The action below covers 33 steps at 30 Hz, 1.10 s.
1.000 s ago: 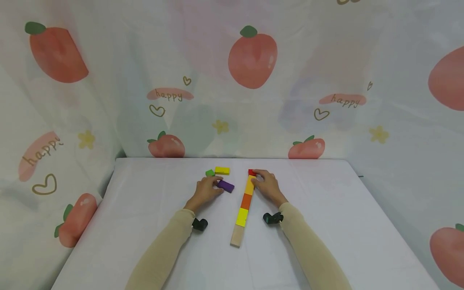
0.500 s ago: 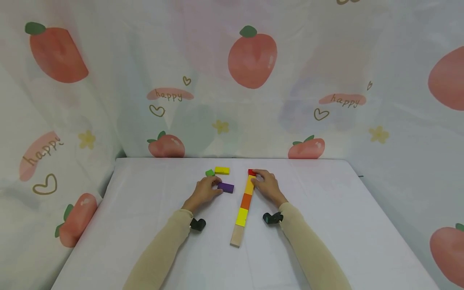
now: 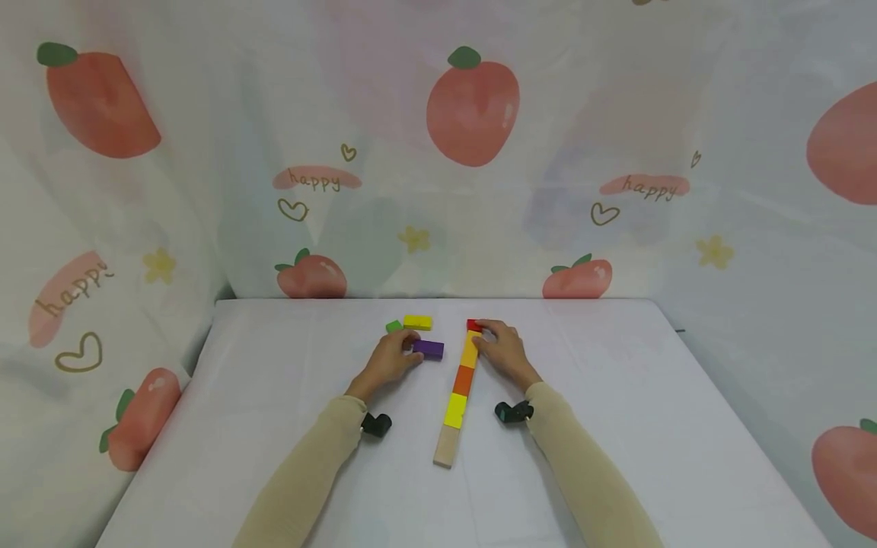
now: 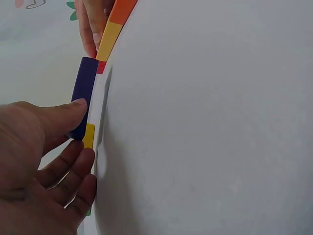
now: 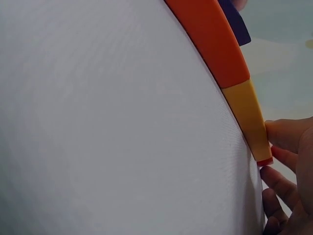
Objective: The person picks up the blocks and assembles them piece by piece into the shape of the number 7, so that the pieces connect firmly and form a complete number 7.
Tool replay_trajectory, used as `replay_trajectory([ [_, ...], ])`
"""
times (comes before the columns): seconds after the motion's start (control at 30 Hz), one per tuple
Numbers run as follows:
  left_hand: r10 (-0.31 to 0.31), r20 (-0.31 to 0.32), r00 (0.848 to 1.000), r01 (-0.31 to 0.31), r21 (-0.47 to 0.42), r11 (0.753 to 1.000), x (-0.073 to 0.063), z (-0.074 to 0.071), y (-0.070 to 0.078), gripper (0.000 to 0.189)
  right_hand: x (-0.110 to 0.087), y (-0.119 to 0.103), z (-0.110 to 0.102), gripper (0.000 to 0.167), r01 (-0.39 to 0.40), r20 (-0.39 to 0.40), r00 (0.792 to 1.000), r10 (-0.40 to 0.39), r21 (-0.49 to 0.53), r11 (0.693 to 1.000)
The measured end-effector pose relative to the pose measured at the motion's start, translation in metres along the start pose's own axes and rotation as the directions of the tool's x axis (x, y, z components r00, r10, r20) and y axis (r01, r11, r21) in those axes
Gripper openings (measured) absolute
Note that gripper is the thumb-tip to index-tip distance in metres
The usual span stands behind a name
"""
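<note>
My left hand [image 3: 389, 358] pinches a purple wooden block [image 3: 429, 350] between thumb and fingers, left of a row of blocks. In the left wrist view the purple block [image 4: 84, 95] stands out past the thumb. At the row's far end, my right hand [image 3: 508, 352] has its index finger at the small red block [image 3: 473, 324] and its thumb against the side of the amber block [image 3: 470, 350]. Nearer in the row come an orange block [image 3: 463, 380], a yellow block [image 3: 455, 411] and a plain wood block [image 3: 446, 447]. The fingers partly cover the red block.
Behind the left hand lie another yellow block [image 3: 417, 322] and a green block [image 3: 393, 326], the green one partly hidden by the hand in the left wrist view. A white cloth covers the table [image 3: 582, 335], with a fruit-print curtain [image 3: 473, 213] behind it.
The purple block has turned from a slant to nearly level in the left hand's pinch and shifted slightly away. My right hand stays at the row's far end.
</note>
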<state>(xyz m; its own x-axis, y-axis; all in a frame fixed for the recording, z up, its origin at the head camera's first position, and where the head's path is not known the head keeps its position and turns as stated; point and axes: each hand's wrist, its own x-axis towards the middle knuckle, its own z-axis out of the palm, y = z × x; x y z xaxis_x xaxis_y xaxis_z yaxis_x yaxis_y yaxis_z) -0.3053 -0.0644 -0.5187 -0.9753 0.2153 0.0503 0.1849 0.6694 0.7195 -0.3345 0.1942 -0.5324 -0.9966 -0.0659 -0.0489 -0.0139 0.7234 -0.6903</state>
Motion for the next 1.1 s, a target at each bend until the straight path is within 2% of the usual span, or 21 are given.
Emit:
replay_trajectory([
  [0.2, -0.013, -0.037, 0.999, 0.010, -0.057, 0.998, 0.003, 0.004, 0.005, 0.034, -0.001, -0.002, -0.001, 0.048, 0.002, -0.006, 1.000, -0.002, -0.001, 1.000],
  [0.4, -0.045, -0.069, 0.997, 0.042, -0.041, 0.998, 0.007, 0.009, 0.007, 0.038, -0.002, -0.002, -0.002, 0.048, 0.014, -0.007, 1.000, -0.014, -0.004, 1.000],
  [0.8, -0.039, -0.092, 0.995, 0.035, -0.045, 0.998, 0.018, 0.019, 0.016, 0.038, -0.001, -0.001, -0.001, 0.049, 0.009, 0.001, 1.000, -0.009, -0.016, 1.000],
  [1.1, -0.083, -0.087, 0.993, 0.079, -0.050, 0.996, 0.026, 0.027, 0.022, 0.037, -0.002, 0.000, -0.001, 0.048, 0.025, -0.013, 1.000, -0.025, -0.005, 1.000],
])
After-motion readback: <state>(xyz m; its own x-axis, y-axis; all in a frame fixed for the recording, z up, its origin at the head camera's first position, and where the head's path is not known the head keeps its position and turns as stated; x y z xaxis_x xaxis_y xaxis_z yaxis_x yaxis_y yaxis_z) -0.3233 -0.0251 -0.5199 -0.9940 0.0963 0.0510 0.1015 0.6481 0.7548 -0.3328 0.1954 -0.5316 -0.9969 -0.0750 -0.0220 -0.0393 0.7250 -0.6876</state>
